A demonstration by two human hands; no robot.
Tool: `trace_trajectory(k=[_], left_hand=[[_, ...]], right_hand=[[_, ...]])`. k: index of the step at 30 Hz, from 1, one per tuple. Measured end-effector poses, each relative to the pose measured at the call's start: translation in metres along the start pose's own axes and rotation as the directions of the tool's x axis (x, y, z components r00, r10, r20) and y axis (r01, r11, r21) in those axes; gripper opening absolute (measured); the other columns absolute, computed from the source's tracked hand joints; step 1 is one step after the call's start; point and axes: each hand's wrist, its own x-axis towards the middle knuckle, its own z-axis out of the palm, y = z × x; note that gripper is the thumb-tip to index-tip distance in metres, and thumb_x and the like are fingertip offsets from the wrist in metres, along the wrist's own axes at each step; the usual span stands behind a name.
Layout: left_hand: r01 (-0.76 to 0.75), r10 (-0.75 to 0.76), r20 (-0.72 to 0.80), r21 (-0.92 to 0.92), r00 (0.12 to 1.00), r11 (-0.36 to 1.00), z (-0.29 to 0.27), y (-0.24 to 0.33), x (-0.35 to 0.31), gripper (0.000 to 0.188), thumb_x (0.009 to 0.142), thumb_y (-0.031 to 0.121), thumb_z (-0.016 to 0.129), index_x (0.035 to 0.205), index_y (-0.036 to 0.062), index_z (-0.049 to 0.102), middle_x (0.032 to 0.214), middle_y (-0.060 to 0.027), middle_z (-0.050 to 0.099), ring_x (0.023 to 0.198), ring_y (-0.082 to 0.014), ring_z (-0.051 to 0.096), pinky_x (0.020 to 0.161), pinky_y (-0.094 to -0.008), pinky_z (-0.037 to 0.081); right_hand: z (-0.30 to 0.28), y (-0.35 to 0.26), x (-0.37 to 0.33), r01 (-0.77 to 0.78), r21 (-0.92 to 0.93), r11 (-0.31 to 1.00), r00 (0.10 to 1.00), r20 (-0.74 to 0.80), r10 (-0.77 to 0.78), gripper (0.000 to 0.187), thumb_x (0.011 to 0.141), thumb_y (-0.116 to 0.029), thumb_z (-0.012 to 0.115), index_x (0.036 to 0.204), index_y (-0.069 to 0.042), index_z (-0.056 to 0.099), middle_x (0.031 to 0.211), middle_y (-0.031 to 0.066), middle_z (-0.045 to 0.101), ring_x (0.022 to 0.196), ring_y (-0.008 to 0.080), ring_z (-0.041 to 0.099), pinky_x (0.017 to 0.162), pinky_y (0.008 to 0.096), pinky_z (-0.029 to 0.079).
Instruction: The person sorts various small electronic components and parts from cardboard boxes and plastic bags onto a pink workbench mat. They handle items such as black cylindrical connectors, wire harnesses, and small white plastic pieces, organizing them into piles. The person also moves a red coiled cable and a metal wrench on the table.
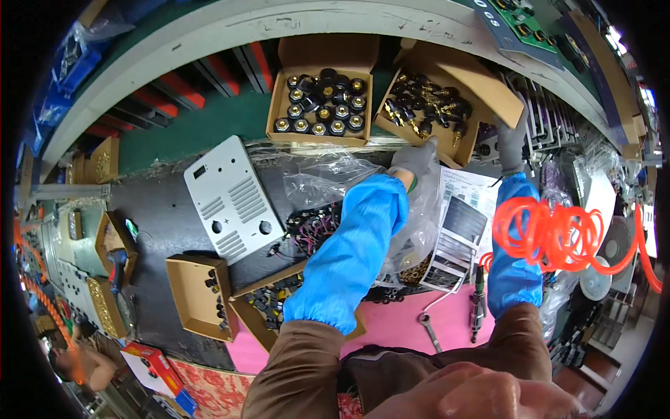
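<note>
A tilted cardboard box (453, 155) of black-and-brass connectors (429, 105) stands at the back of the bench. Its near left edge is gripped by my left hand (414, 158), in a grey glove. At the box's right side, by its raised flap (488, 84), my gloved right hand (512, 143) closes on the cardboard; the flap partly hides its fingers. Just left stands a second open box (317, 139) with rows of black round parts with metal nuts (321, 105). Printed sheets (464, 209) and clear plastic bags (419, 223) lie below my hands.
A white slotted metal panel (234, 199) lies left of centre. Nearer are cardboard boxes of small parts (199, 293) (272, 307). A coiled orange air hose (551, 234) hangs over my right forearm. A wrench (429, 332) and a slim power screwdriver (478, 307) rest on the pink mat (398, 321).
</note>
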Motion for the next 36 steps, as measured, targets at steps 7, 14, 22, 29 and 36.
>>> trace_trajectory(k=[7,14,22,29,36], left_hand=[[0.038,-0.015,-0.214,0.103,0.977,0.994,0.02,0.008,0.019,0.044,0.088,0.037,0.049,0.098,0.0009,0.072,0.105,-0.0261,0.068,0.1,-0.0427,0.065,0.085,-0.0472,0.052],[-0.238,0.232,-0.148,-0.023,0.961,0.971,-0.03,-0.008,-0.028,0.026,0.089,0.024,0.056,0.088,0.0002,0.066,0.081,-0.0176,0.068,0.074,-0.0311,0.067,0.065,-0.0417,0.051],[0.02,-0.018,0.015,-0.126,1.0,0.992,-0.095,0.022,-0.181,0.028,0.088,0.024,0.056,0.088,-0.002,0.066,0.069,-0.0127,0.063,0.06,-0.0221,0.061,0.057,-0.0354,0.048],[-0.2,0.192,-0.111,-0.058,0.975,0.978,-0.153,-0.023,-0.173,0.032,0.085,0.026,0.059,0.091,-0.0044,0.068,0.074,-0.0151,0.065,0.075,-0.0254,0.064,0.072,-0.0366,0.049],[-0.328,0.366,-0.101,0.274,0.925,0.904,-0.198,-0.033,-0.177,0.025,0.087,0.023,0.058,0.09,-0.0005,0.066,0.081,-0.0172,0.064,0.074,-0.0276,0.061,0.071,-0.0369,0.048]], right_hand=[[0.021,0.06,0.011,-0.128,-0.053,0.99,0.981,-0.156,0.118,0.053,0.085,-0.029,0.076,0.125,-0.002,0.056,0.112,0.0149,0.067,0.104,0.0266,0.064,0.09,0.0366,0.049],[0.012,-0.051,0.014,0.147,0.026,0.989,0.988,-0.052,-0.146,0.034,0.088,-0.003,0.056,0.122,0.002,0.059,0.113,0.0167,0.066,0.106,0.0264,0.063,0.091,0.0344,0.048],[-0.078,-0.119,-0.099,-0.173,0.261,0.95,0.951,-0.207,0.23,0.03,0.091,-0.013,0.058,0.113,0.007,0.064,0.105,0.0104,0.067,0.091,0.0184,0.064,0.078,0.0324,0.053],[-0.128,-0.224,-0.118,-0.059,-0.201,0.978,0.985,-0.169,0.025,0.023,0.095,-0.013,0.062,0.107,0.006,0.069,0.108,0.0166,0.065,0.094,0.0255,0.066,0.076,0.0353,0.054],[-0.101,-0.21,-0.152,0.049,-0.346,0.937,0.973,-0.195,-0.123,0.027,0.098,-0.015,0.058,0.112,0.008,0.064,0.111,0.0194,0.063,0.095,0.0265,0.065,0.079,0.0372,0.055]])
